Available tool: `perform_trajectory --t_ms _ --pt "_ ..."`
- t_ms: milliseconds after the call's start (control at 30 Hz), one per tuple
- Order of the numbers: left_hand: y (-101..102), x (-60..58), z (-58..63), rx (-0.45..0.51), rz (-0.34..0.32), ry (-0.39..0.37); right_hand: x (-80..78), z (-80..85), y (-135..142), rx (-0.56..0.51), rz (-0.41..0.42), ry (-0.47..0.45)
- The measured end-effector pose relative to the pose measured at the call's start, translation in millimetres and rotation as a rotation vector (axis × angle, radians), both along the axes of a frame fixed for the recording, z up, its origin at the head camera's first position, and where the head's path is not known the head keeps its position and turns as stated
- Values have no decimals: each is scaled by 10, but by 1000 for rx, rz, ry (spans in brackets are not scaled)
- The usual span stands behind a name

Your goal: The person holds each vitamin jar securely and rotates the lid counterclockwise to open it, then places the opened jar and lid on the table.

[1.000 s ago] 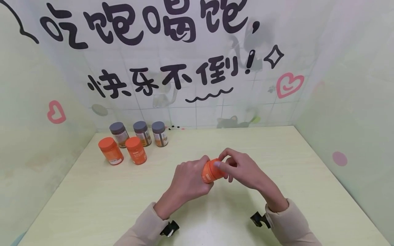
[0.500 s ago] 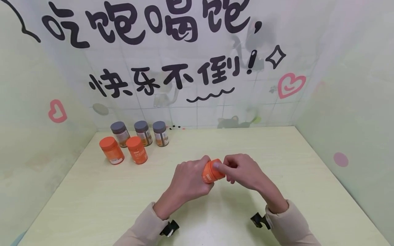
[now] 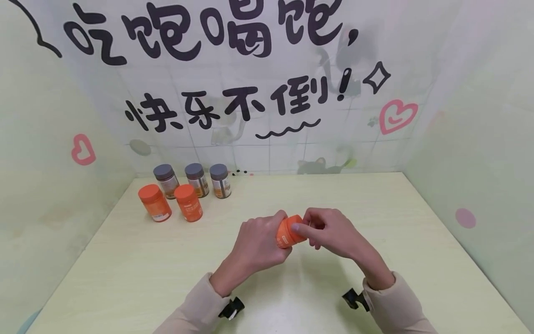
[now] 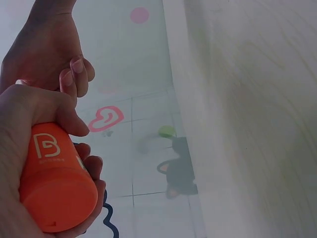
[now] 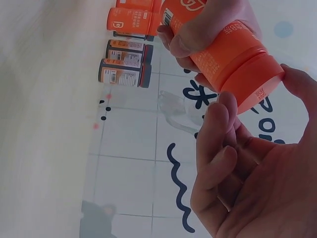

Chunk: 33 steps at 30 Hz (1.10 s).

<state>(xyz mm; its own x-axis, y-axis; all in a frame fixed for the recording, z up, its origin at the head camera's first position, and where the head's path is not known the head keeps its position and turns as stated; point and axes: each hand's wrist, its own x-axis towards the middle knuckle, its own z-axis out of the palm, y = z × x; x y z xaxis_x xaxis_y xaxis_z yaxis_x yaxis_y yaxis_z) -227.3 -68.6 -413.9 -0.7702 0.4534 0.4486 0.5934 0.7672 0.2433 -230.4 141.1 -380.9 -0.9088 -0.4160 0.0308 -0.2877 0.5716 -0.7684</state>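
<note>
While the left hand (image 3: 259, 243) grips a tilted orange jar (image 3: 286, 234) (held above the table (image 3: 388, 218)), the right hand (image 3: 333, 234), as far as visible, pinches its lid (image 5: 253, 82).

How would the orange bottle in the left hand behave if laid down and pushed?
The orange bottle would probably roll, since it looks round, lid included. It is likely stiff: the left hand grips it and no dent shows. Its smooth-looking surface may be slightly slippery.
</note>
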Motion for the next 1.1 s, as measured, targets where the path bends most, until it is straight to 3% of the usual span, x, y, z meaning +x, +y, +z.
perform_trajectory --t_ms 400,667,1100 --pt "18 -10 -4 -14 9 17 18 55 70 -31 69 -8" --pt "19 5 3 -11 8 -3 23 78 122 -19 131 51" --pt "29 3 11 -1 -1 -33 16 72 80 10 25 -47"
